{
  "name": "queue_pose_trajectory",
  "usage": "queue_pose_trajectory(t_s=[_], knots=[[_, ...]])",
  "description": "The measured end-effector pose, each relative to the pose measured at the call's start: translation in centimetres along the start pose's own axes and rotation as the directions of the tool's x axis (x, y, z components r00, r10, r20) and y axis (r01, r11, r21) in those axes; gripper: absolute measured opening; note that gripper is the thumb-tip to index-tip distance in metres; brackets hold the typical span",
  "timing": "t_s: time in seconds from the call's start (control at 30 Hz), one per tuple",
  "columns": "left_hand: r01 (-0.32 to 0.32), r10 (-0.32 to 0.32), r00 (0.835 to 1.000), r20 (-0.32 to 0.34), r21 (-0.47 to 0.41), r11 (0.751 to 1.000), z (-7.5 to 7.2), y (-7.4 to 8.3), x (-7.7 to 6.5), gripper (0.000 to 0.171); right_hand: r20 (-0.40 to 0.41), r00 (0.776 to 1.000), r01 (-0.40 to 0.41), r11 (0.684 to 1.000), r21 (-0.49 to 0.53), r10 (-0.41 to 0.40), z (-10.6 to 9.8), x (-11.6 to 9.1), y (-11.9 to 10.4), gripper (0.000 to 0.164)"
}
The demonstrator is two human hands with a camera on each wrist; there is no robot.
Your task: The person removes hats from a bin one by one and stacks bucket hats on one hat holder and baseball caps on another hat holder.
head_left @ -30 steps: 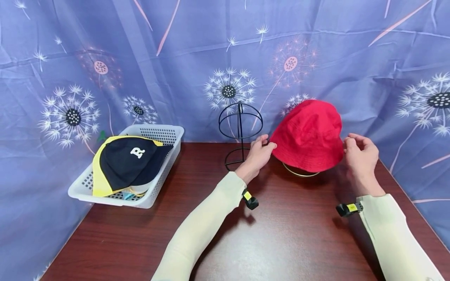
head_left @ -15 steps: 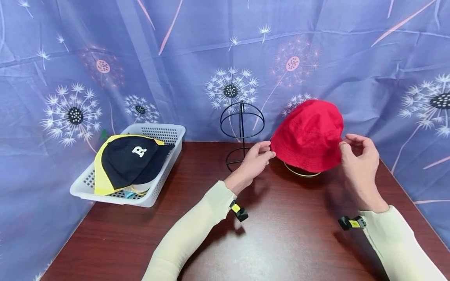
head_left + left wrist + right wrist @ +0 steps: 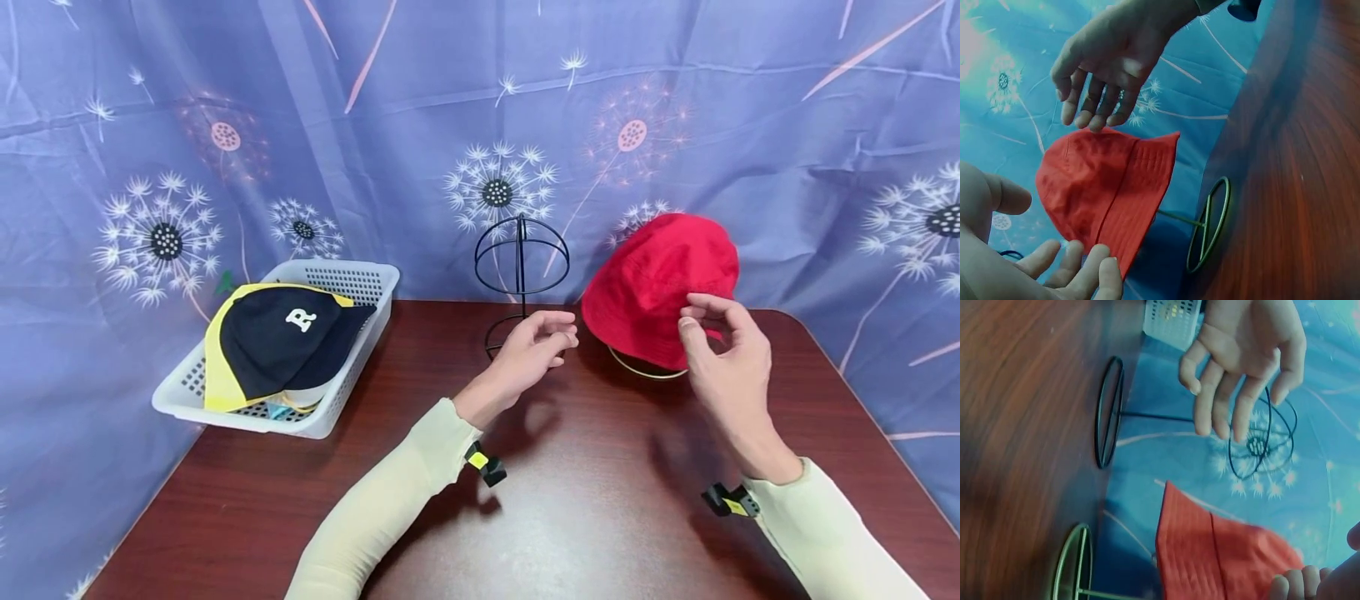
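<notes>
A red bucket hat (image 3: 648, 287) sits on a gold wire stand (image 3: 647, 372), whose ring base and thin stem show below the brim in the left wrist view. Left of the hat, my left hand (image 3: 525, 354) is apart from it, fingers loosely bent and holding nothing. My right hand (image 3: 731, 358) hovers in front of the hat's right side, thumb and fingers parted with nothing between them. In the head view it hides part of the brim. Both wrist views show relaxed fingers around the hat.
A black wire hat stand (image 3: 521, 250) with no hat stands left of the red one. Far left, a white plastic basket (image 3: 174, 406) holds a navy and yellow cap (image 3: 281, 342) with a white R. A patterned blue curtain (image 3: 420, 67) hangs behind the brown table (image 3: 585, 500).
Both hands have let go of the hat's brim. The left has drawn back to the left and toward me; the right has moved left, in front of the hat. The hat stays put.
</notes>
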State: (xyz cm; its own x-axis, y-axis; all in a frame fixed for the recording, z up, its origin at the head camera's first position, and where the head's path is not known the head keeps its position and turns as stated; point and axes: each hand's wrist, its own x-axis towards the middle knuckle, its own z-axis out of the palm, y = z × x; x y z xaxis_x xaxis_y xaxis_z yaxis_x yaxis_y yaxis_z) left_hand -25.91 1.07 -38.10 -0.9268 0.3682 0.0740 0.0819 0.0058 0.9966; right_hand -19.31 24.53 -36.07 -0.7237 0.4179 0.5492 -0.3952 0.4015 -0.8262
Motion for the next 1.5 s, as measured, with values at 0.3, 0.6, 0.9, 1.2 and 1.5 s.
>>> queue_pose_trajectory(t_s=[0.3, 0.6, 0.9, 1.2, 1.5], knots=[[-0.037, 0.037, 0.999, 0.009, 0.061, 0.997, -2.2, 0.2, -1.1, 0.029, 0.134, 0.990, 0.035, 0.998, 0.045, -0.041, 2.3, -1.7, -0.3, 0.028], [-0.035, 0.034, 0.999, 0.039, 0.049, 0.998, -4.4, 1.0, -2.3, 0.025, 0.204, 0.977, 0.043, 0.996, 0.073, -0.058, 4.0, -2.5, -0.8, 0.026], [-0.035, 0.034, 0.999, 0.042, 0.027, 0.999, -6.3, 1.6, -3.6, 0.030, 0.247, 0.965, 0.071, 0.995, 0.070, -0.086, 5.7, -3.3, -1.2, 0.024], [-0.053, 0.052, 0.997, 0.051, 0.011, 0.999, -7.5, 2.7, -4.5, 0.026, 0.319, 0.943, 0.069, 0.992, 0.108, -0.100, 7.4, -4.4, -1.2, 0.027], [-0.063, 0.063, 0.998, 0.001, 0.019, 0.998, -9.8, 4.1, -6.0, 0.029, 0.372, 0.912, 0.170, 0.984, 0.047, -0.175, 8.8, -5.5, -0.9, 0.027]])
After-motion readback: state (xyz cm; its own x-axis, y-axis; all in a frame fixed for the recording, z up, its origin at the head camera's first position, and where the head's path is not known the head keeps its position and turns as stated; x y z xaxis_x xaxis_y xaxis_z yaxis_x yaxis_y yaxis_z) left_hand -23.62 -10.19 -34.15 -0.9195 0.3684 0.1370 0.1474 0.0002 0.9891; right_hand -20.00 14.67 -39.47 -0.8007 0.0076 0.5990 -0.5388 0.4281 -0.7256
